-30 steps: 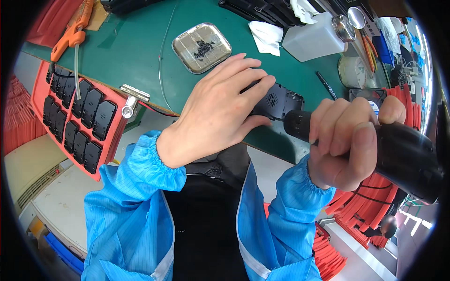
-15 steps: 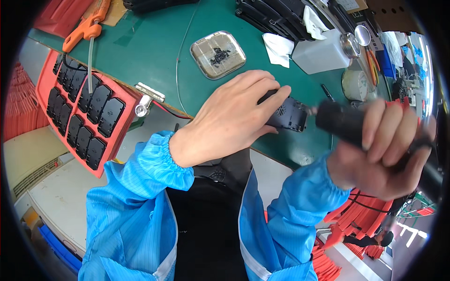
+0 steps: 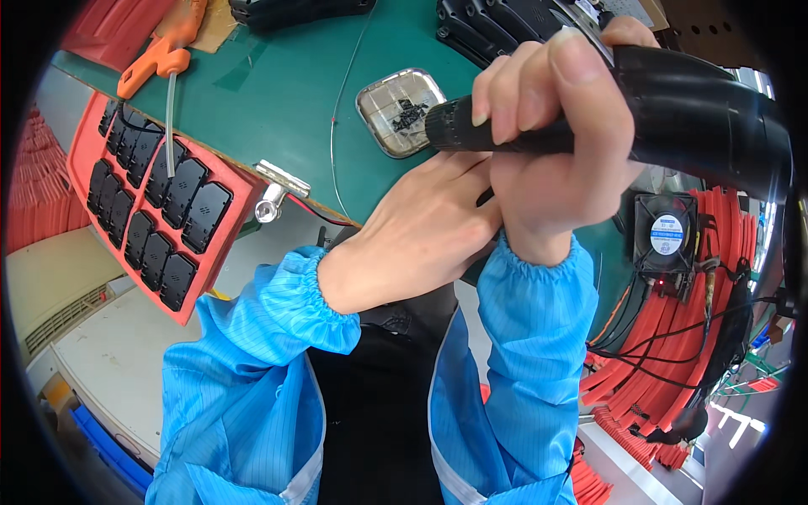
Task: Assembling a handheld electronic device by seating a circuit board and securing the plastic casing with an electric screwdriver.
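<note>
My right hand (image 3: 572, 139) is wrapped round a black electric screwdriver (image 3: 690, 101). The tool's front end lies over the right edge of a small rounded tray (image 3: 370, 94), where tiny black screws (image 3: 410, 114) sit in a pile; its tip is hidden from me. Below the tray, at the edge of the green table, my left hand (image 3: 417, 227) stays closed on a black plastic housing (image 3: 485, 196). Only a sliver of that housing shows, since my right hand and sleeve cover the rest.
An orange glue gun (image 3: 164, 61) lies at the far left. Past the table edge, a red foam tray (image 3: 210, 286) holds several black plates, beside a metal clip (image 3: 271, 198). Black housings (image 3: 471, 29) stand at the back. On the right are a fan (image 3: 665, 236) and stacked red foam (image 3: 699, 320).
My right hand has swung the screwdriver leftward and away from me, from beside the housing to over the screw tray. My left hand keeps hold of the housing, nearly in place.
</note>
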{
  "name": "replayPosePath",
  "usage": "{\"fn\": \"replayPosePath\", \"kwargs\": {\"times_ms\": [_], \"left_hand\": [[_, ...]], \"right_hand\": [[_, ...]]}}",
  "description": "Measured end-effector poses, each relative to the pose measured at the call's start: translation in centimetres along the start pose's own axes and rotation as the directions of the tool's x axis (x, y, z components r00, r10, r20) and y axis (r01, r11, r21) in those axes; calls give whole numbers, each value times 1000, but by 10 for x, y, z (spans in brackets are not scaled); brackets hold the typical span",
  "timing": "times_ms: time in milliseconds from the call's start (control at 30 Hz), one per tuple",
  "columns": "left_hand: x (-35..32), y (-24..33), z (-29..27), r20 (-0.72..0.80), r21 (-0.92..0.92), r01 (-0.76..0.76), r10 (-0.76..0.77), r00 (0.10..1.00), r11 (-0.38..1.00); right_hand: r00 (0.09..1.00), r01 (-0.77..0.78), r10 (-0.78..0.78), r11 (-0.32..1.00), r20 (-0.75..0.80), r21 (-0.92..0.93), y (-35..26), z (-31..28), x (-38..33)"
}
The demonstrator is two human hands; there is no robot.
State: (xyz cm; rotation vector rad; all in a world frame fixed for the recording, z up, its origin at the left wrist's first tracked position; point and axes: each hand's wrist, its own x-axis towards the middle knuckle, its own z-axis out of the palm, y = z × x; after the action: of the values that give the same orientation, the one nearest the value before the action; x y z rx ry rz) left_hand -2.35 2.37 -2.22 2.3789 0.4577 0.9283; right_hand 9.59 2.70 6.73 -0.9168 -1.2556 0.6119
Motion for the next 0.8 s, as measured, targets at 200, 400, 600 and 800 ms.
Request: {"fn": "replayPosePath", "kwargs": {"times_ms": [200,400,600,800], "left_hand": [[3,2,3,-114,-19,-25,23,993,1000],[0,1,-2,1,18,-5,5,1000,1000],[2,1,-1,-81,-9,-23,22,996,1000],[-1,1,-3,-135,-121,49,-65,989,991]], "right_hand": [[994,-20,28,996,-101,84,-2,3,4],[1000,13,-10,992,-28,126,2,-6,3],[997,41,-36,997,-74,61,-4,-5,0],[983,171,-183,927,6,335,-36,-52,-9]]}}
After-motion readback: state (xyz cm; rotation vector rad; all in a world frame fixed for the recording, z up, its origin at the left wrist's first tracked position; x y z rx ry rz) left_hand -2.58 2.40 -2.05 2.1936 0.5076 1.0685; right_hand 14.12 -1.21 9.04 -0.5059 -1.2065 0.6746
